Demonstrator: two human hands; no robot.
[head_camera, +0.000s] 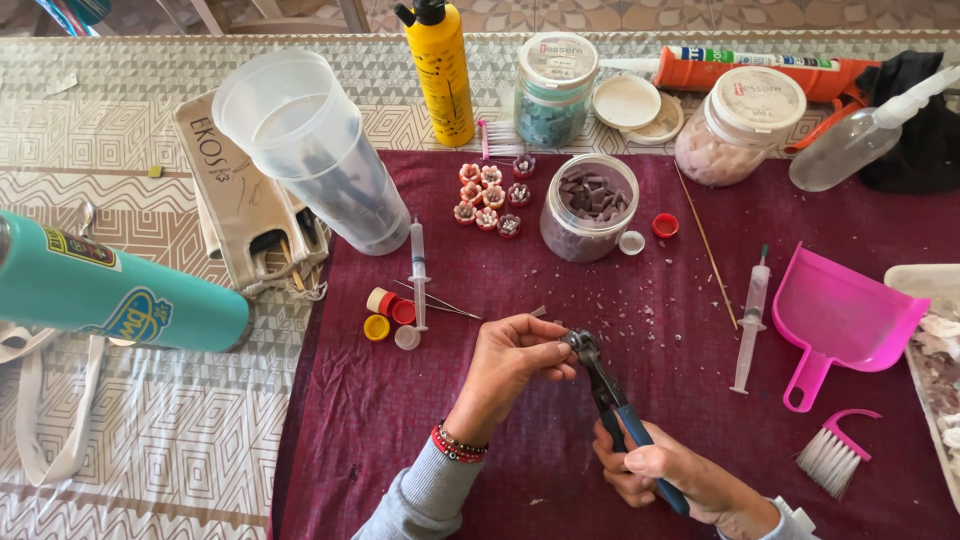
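— Where are the nippers right now?

— In my right hand (655, 470). My fingers are wrapped tight around the blue handles of the wheeled nippers (605, 385), low down near the front edge of the maroon cloth (400, 400). The tool slants up and to the left, so its metal head sits just in front of my left hand (515, 355).

— And the left hand?

— It is pinched closed right at the nippers' head, thumb and fingertips meeting there. Whatever sits between them is too small for me to make out.

— What is on the cloth around you?

— Pale chips are scattered just beyond the tool. Further back, toward the middle, stands an open jar of dark tile pieces (590, 205), with a cluster of small flower-like pieces (490, 195) to its left. One syringe (418, 272) lies left of my hand by some bottle caps (388, 315), another syringe (750, 320) lies to the right, next to a pink dustpan (845, 320) and a small brush (835, 450).

— And past the cloth?

— A patterned tablecloth (150, 430) covers the table; a teal bottle (110, 290) lies at its left edge, and a yellow bottle (440, 70) stands at the back.
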